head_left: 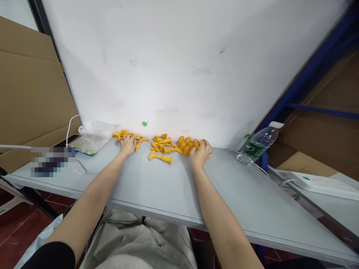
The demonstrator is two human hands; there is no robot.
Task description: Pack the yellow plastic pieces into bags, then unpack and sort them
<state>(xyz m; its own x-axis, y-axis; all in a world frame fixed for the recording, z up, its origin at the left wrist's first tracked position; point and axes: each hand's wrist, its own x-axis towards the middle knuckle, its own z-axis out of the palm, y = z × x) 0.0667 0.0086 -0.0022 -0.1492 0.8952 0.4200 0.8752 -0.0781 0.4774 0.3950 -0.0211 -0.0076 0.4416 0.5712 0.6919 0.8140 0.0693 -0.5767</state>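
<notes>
Several yellow curved pieces (123, 133) lie in a pile at the back left of the grey table, with small metal parts beside them. My left hand (128, 145) rests on this pile; its fingers are apart over the pieces. In the middle lies a loose group of yellow cone-shaped and curved parts (166, 142). One yellow hooked handle (160, 157) lies in front of that group. Several yellow cylindrical pieces (186, 150) stand close together on the right. My right hand (201, 153) is curved around their right side, touching them, its fingers spread.
A plastic bottle with a green label (256, 145) leans at the right beside a white cable. Clear plastic bags (92, 144) lie at the left. A white power strip (322, 185) sits far right; a white panel (179, 74) rises behind the table (157, 186).
</notes>
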